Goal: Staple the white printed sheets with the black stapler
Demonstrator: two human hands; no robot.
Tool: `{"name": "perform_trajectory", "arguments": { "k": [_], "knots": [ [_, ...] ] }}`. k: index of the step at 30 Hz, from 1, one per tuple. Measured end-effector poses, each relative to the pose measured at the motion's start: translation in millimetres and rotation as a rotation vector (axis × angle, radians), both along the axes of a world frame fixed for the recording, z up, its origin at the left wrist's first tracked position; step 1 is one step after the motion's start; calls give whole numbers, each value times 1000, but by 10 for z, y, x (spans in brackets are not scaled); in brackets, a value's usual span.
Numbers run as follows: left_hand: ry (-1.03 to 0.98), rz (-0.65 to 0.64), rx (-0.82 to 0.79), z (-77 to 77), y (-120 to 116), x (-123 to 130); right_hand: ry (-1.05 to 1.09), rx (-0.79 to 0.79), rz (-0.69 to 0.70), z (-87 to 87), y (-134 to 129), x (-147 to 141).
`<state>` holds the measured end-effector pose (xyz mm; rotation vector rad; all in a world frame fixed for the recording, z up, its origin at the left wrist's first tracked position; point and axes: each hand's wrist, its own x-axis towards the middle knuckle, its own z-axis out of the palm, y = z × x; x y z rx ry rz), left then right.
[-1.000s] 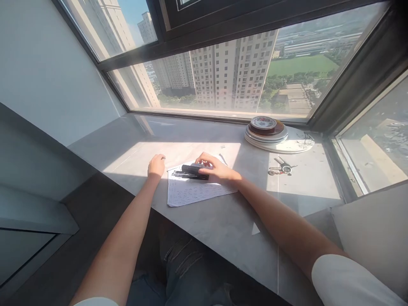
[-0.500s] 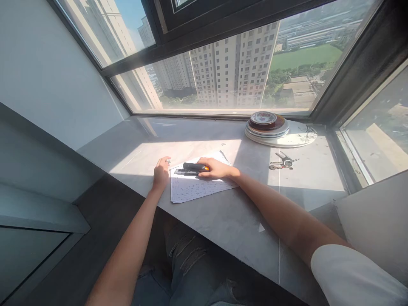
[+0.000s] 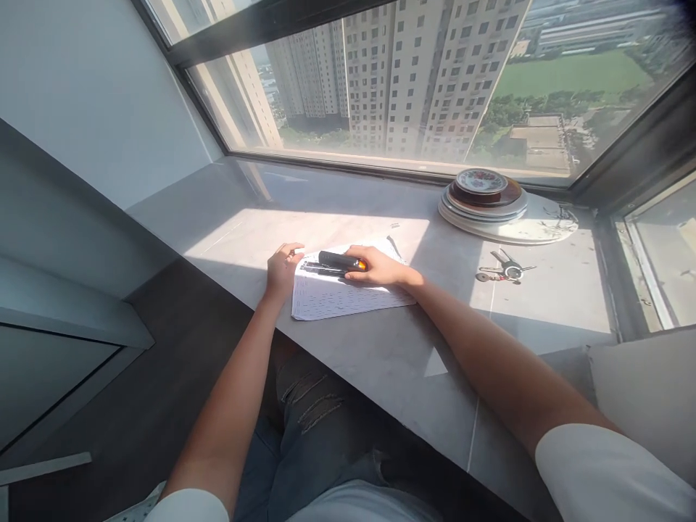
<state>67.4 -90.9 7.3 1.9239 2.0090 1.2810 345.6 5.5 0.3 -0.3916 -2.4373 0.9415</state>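
Observation:
A black stapler (image 3: 334,259) with an orange patch at its rear lies on a stack of lined paper sheets (image 3: 337,297) on the stone sill. My right hand (image 3: 375,265) is wrapped round the rear of the stapler, its forearm coming in from the right. The stapler's front points left, with a thin dark lower part showing below the thicker black top. At the left edge of the sheets is my left hand (image 3: 281,270), its fingers curled and thumb close to the fingertips. Whatever lies between those fingertips is too small to make out.
A pile of plates (image 3: 483,199) stands at the back right near the window. In front of it lies a bunch of keys (image 3: 505,270) or similar small metal thing. The sill's front edge (image 3: 348,395) runs diagonally above my legs.
The view has tipped downward, so the window frame's top has left the picture. My left hand's fingertips are nearer the sheets' corner. My right hand keeps its hold on the stapler.

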Motion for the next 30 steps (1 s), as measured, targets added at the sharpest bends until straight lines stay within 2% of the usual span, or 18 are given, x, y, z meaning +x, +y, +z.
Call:
{"name": "perform_trajectory", "arguments": {
  "k": [5,10,25,30],
  "knots": [
    [141,-144,-147,-30,56,-12,-13,-21,-13,-19,13,0],
    [183,-226,-167,-56,85,-25,-14,-8,-10,-14,10,4],
    [123,-189,-159,-61,59,-56,-14,0,1,41,-14,6],
    [31,-89,-77,-38,-18,-82,-25,3,-8,51,-19,7]
  ]
}}
